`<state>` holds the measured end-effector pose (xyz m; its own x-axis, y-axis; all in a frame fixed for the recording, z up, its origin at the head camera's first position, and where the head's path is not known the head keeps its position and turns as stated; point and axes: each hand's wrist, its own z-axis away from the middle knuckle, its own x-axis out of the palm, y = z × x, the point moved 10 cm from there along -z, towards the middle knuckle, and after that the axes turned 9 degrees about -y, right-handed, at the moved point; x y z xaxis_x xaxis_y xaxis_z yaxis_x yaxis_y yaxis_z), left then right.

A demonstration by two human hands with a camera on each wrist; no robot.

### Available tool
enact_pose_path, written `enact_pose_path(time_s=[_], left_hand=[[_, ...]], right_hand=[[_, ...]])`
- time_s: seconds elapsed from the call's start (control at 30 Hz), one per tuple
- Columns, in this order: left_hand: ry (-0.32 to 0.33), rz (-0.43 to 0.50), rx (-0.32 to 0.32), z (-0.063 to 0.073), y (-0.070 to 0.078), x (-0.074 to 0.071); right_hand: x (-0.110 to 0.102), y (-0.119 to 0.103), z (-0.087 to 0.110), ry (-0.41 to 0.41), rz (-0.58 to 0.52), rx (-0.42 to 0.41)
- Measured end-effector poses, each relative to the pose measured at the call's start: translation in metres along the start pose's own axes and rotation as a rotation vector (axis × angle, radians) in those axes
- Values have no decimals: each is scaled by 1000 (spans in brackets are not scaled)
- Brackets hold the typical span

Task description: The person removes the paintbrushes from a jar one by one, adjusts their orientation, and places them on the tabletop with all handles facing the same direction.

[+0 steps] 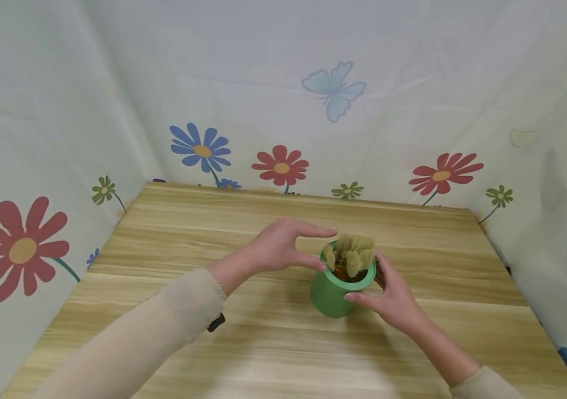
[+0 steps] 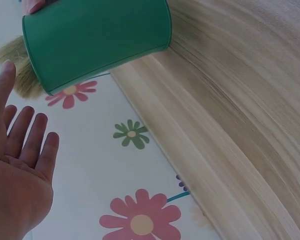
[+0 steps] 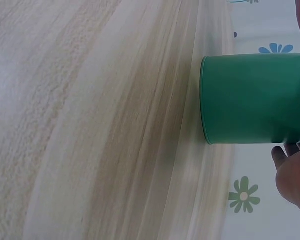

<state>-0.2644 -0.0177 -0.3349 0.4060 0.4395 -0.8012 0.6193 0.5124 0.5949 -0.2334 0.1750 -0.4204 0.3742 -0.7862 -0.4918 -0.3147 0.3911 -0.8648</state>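
A green cylindrical pot [image 1: 332, 293] stands upright on the wooden tabletop, with fuzzy yellow-green dried plant tufts [image 1: 355, 252] rising out of its mouth. Around the right side of its rim curls my right hand [image 1: 397, 299], thumb in front and fingers behind. My left hand [image 1: 278, 246] is spread at the pot's left, thumb and fingers apart beside the rim. In the left wrist view that hand [image 2: 20, 170] has straight fingers, one overlapping the tufts [image 2: 22, 70]. The right wrist view shows the pot [image 3: 255, 100] with right-hand fingers against its side. Something brown-orange shows inside, mostly hidden by the tufts.
The wood-grain table [image 1: 189, 221] reaches back to a white cloth backdrop [image 1: 243, 72] printed with flowers and a blue butterfly. The cloth also runs along the left and right sides. A black band piece [image 1: 216, 322] shows under the left sleeve.
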Motion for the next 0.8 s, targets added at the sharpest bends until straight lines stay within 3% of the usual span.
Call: enact_pose_path(time_s=[0.4,0.8], left_hand=[[-42,-35,-17,-2,2,6],[-5,-72,-3,-5,9,4]], right_hand=[[0,1,1,0,7,15],[1,0,0,2,17,21]])
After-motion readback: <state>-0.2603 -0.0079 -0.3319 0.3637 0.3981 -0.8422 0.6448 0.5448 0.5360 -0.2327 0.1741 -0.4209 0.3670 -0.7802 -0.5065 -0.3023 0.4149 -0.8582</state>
